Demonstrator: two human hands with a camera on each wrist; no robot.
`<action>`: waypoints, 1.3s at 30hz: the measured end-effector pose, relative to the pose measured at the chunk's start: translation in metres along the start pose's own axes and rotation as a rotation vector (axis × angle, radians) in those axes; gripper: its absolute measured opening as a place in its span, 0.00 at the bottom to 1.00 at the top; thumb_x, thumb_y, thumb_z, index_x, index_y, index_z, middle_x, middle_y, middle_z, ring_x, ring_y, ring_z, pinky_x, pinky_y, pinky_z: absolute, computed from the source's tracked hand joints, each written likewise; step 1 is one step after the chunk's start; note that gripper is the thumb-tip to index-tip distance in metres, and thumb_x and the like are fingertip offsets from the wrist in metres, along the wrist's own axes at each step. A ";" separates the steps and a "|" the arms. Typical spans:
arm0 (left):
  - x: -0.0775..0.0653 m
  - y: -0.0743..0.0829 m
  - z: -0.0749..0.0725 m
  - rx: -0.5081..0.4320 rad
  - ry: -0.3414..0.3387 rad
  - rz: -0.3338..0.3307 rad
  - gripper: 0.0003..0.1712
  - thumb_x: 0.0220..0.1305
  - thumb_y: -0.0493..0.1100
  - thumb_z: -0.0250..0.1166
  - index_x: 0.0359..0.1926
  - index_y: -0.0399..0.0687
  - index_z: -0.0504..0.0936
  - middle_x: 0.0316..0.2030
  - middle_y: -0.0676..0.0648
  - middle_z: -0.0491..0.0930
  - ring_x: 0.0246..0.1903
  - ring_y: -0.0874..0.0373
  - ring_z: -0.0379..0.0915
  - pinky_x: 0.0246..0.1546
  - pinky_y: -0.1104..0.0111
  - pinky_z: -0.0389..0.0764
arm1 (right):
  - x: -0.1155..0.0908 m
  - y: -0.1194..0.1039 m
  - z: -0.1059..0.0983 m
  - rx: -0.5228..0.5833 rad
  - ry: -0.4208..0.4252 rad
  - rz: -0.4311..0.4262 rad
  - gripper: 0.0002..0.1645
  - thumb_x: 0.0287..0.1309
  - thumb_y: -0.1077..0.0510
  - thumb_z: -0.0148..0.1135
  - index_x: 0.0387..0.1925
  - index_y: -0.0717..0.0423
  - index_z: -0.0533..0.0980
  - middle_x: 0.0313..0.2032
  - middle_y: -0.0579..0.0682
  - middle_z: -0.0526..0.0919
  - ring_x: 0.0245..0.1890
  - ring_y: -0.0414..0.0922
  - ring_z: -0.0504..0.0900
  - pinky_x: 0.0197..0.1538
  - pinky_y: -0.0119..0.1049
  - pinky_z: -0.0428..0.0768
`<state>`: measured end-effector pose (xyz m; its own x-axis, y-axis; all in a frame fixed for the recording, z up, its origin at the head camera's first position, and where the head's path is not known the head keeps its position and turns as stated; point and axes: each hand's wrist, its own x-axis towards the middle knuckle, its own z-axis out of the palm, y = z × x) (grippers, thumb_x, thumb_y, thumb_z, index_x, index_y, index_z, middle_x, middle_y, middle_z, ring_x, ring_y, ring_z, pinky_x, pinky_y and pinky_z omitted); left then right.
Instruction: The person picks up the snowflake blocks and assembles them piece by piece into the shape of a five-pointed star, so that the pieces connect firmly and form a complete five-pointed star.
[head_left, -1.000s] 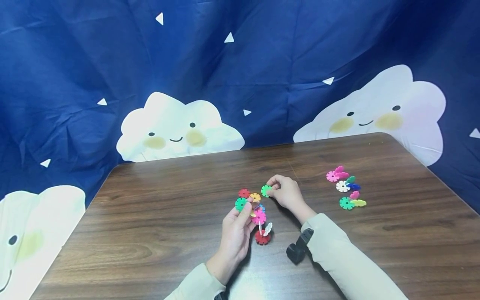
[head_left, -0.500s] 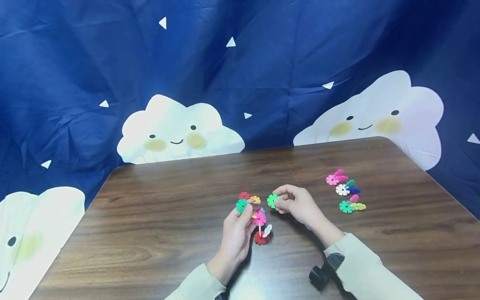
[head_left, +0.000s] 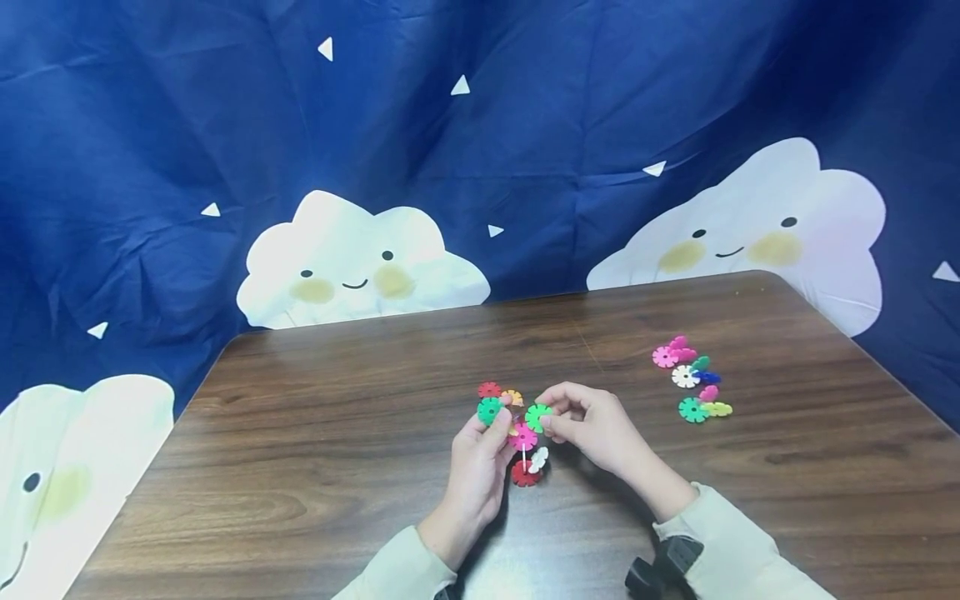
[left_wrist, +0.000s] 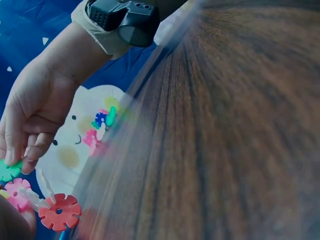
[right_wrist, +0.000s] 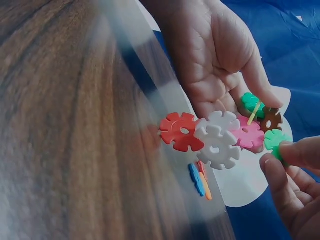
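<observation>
In the head view my left hand (head_left: 480, 471) grips a joined cluster of notched plastic snowflake discs. A green disc (head_left: 490, 411) shows by its thumb, and a pink disc (head_left: 523, 437) hangs lower. White discs (right_wrist: 218, 146) and a red disc (right_wrist: 181, 131) form the cluster's near end in the right wrist view, where a brown disc (right_wrist: 271, 120) also shows. Between thumb and fingertips my right hand (head_left: 596, 425) pinches a light green disc (head_left: 537, 417), close beside the cluster. Whether that disc touches the pink one I cannot tell.
Just behind the left hand, a red disc (head_left: 490, 389) and an orange disc (head_left: 513, 397) lie on the wooden table (head_left: 300, 467). To the right sit small joined groups: pink discs (head_left: 665, 357), one with a white disc (head_left: 685, 377), another with a green disc (head_left: 693, 409).
My right hand drew back toward me with the light green disc, then brought it left against or near the cluster. My left hand has shifted slightly right, still holding the cluster.
</observation>
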<state>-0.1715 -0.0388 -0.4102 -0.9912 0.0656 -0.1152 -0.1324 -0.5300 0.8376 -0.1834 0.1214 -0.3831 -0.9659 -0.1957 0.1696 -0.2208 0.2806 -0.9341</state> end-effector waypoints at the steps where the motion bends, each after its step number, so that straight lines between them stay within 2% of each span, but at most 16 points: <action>1: 0.000 0.000 0.000 0.002 -0.001 0.002 0.21 0.65 0.35 0.55 0.56 0.26 0.68 0.47 0.44 0.77 0.46 0.59 0.75 0.53 0.66 0.74 | 0.000 0.000 0.000 -0.003 0.005 -0.002 0.13 0.48 0.69 0.65 0.39 0.65 0.78 0.24 0.54 0.79 0.22 0.38 0.79 0.29 0.32 0.80; 5: 0.000 0.001 -0.001 0.003 -0.007 0.005 0.21 0.64 0.34 0.55 0.56 0.26 0.68 0.47 0.44 0.77 0.45 0.60 0.75 0.53 0.66 0.74 | 0.000 0.000 0.001 -0.040 0.024 -0.018 0.12 0.47 0.69 0.65 0.38 0.64 0.78 0.24 0.52 0.79 0.21 0.37 0.79 0.28 0.32 0.80; 12: -0.002 0.002 -0.001 0.008 -0.032 0.020 0.20 0.63 0.33 0.56 0.54 0.27 0.70 0.40 0.50 0.77 0.39 0.63 0.74 0.50 0.68 0.75 | 0.000 -0.001 0.001 -0.127 0.034 -0.040 0.12 0.47 0.68 0.65 0.38 0.61 0.80 0.22 0.49 0.79 0.20 0.37 0.77 0.27 0.31 0.78; 17: -0.004 0.002 -0.001 0.018 -0.066 0.033 0.20 0.63 0.33 0.57 0.54 0.27 0.70 0.42 0.49 0.78 0.43 0.62 0.75 0.51 0.67 0.74 | 0.000 -0.003 0.001 -0.194 0.053 -0.072 0.12 0.48 0.66 0.67 0.38 0.58 0.81 0.22 0.45 0.80 0.21 0.37 0.74 0.27 0.29 0.75; 21: -0.004 0.002 -0.002 0.018 -0.062 0.048 0.18 0.62 0.33 0.56 0.52 0.29 0.73 0.42 0.49 0.79 0.43 0.61 0.75 0.51 0.67 0.74 | 0.001 -0.004 0.004 -0.242 0.089 -0.119 0.13 0.47 0.66 0.67 0.38 0.56 0.82 0.24 0.43 0.82 0.22 0.36 0.72 0.26 0.29 0.72; 26: -0.002 0.003 -0.002 0.023 -0.085 0.073 0.16 0.63 0.33 0.56 0.51 0.30 0.74 0.42 0.49 0.79 0.42 0.61 0.75 0.50 0.66 0.75 | 0.001 -0.006 0.010 -0.301 0.156 -0.204 0.12 0.45 0.69 0.68 0.35 0.56 0.82 0.24 0.44 0.83 0.23 0.35 0.73 0.28 0.30 0.74; 29: -0.003 0.005 -0.002 0.026 -0.108 0.079 0.16 0.63 0.34 0.56 0.51 0.31 0.74 0.42 0.49 0.78 0.43 0.61 0.75 0.51 0.66 0.74 | 0.000 -0.008 0.012 -0.329 0.187 -0.224 0.13 0.44 0.70 0.68 0.34 0.55 0.82 0.23 0.43 0.82 0.24 0.35 0.73 0.29 0.30 0.74; 34: -0.003 0.005 -0.003 0.027 -0.121 0.079 0.14 0.64 0.34 0.56 0.49 0.34 0.75 0.41 0.49 0.78 0.41 0.61 0.75 0.51 0.65 0.74 | 0.000 -0.011 0.013 -0.351 0.209 -0.226 0.13 0.43 0.71 0.68 0.33 0.55 0.82 0.24 0.43 0.82 0.24 0.36 0.74 0.30 0.34 0.75; 39: -0.004 0.005 -0.002 0.044 -0.125 0.084 0.13 0.64 0.33 0.55 0.48 0.35 0.75 0.40 0.50 0.79 0.41 0.62 0.76 0.51 0.65 0.75 | 0.001 -0.013 0.012 -0.388 0.212 -0.281 0.13 0.42 0.71 0.68 0.31 0.56 0.82 0.27 0.45 0.84 0.28 0.38 0.79 0.34 0.36 0.78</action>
<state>-0.1685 -0.0432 -0.4070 -0.9914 0.1294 0.0212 -0.0468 -0.5007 0.8643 -0.1797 0.1066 -0.3740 -0.8597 -0.1299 0.4940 -0.4700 0.5800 -0.6654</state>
